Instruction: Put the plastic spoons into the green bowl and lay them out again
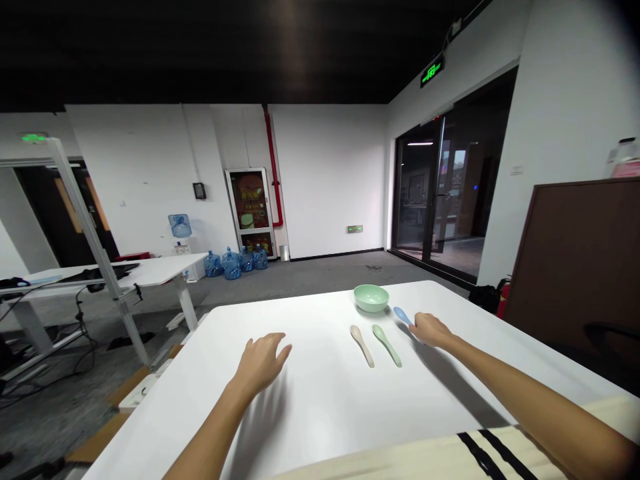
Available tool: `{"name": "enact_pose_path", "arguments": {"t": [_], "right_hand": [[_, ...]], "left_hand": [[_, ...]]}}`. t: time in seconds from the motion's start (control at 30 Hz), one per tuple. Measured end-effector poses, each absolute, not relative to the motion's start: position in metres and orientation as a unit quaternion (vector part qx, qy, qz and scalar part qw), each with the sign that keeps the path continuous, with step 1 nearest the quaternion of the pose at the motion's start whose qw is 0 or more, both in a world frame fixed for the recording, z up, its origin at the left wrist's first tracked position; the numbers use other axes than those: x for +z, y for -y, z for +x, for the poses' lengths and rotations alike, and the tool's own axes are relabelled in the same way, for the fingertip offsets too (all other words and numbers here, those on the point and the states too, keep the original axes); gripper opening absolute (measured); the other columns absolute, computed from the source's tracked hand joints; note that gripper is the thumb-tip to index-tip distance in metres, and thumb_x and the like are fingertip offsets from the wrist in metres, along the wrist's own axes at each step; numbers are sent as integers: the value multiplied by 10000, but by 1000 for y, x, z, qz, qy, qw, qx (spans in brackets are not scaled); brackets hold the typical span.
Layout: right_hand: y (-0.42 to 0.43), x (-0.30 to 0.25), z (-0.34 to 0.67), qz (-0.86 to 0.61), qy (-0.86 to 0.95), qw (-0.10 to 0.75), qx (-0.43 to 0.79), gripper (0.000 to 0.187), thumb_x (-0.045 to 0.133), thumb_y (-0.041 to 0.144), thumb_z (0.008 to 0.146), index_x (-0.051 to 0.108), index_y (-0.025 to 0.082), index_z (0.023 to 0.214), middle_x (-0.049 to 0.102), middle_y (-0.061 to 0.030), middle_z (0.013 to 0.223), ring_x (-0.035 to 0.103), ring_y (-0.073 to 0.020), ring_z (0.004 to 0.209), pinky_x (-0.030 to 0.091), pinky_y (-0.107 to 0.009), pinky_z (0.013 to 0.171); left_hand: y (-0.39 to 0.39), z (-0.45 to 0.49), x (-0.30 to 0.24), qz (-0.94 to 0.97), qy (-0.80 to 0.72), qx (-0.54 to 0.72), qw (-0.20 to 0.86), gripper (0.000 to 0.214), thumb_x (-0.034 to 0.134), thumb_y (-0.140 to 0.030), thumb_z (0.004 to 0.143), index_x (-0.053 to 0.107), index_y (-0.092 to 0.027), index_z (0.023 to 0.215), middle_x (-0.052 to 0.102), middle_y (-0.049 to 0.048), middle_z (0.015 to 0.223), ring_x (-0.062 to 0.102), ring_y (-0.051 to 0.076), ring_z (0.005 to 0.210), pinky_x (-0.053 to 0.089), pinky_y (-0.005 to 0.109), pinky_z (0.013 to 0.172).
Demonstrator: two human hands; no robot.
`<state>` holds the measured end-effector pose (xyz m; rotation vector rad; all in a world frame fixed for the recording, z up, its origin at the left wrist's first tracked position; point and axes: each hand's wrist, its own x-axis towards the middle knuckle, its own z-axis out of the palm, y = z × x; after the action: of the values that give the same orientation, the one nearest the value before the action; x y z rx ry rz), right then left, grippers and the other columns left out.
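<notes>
A blue spoon (pixel 401 315) is held by its handle in my right hand (pixel 431 329), its bowl end pointing toward the far left. Just past it stands a light green bowl (pixel 371 299), whose inside shows only in part. Two more spoons lie side by side on the white table (pixel 320 413): a beige spoon (pixel 362 345) and a green spoon (pixel 387 345), both with handles toward me. My left hand (pixel 264 360) hovers above the table's left part, fingers apart, holding nothing.
To the left is another white desk (pixel 165 265) with cables and a metal post. Several blue water jugs (pixel 232 264) stand on the floor by the far wall. A brown cabinet (pixel 575 267) rises on the right, near a glass door (pixel 460 193).
</notes>
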<state>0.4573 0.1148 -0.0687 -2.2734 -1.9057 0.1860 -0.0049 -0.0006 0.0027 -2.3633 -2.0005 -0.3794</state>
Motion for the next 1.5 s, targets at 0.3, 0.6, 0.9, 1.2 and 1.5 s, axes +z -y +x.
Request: {"name": "enact_pose_path", "arguments": {"t": [0.3,0.6,0.9,1.2,1.5], "right_hand": [[-114,-80,473,-762,642,39,76,161,526,292,846,596,151,878,643,-140,971,632,-234,806,365,-289,611],[-111,-80,474,-773,627,43,83,118,558,262,820,586,152,851,640,-129,948,632,-232,794,361,-290,610],[-112,-81,479,-783,616,35,79,119,540,238,821,595,153,884,647,-135,973,642,-236,815,387,-297,632],[-114,-84,487,-787,610,31,92,134,530,231,821,603,144,891,647,-149,989,633,-233,797,398,-312,630],[-113,-85,487,-785,611,29,92,123,536,239,825,606,147,865,649,-160,1018,638,-240,826,398,-307,634]], "left_hand": [[-2,-5,0,-758,641,-121,18,504,317,-500,956,567,-246,1313,595,78,1373,557,275,1241,316,507,1099],[0,-2,3,-758,642,-114,16,516,311,-501,955,569,-236,1315,591,85,1376,561,278,1236,330,489,1089],[-1,-3,1,-756,644,-115,12,523,308,-515,952,561,-246,1323,584,81,1386,555,278,1243,306,498,1105],[0,-2,3,-757,644,-115,10,505,317,-498,956,566,-247,1316,590,83,1379,562,275,1232,316,498,1099],[0,-2,3,-757,643,-116,11,514,322,-513,952,573,-247,1313,591,82,1377,568,276,1225,331,487,1093]]}}
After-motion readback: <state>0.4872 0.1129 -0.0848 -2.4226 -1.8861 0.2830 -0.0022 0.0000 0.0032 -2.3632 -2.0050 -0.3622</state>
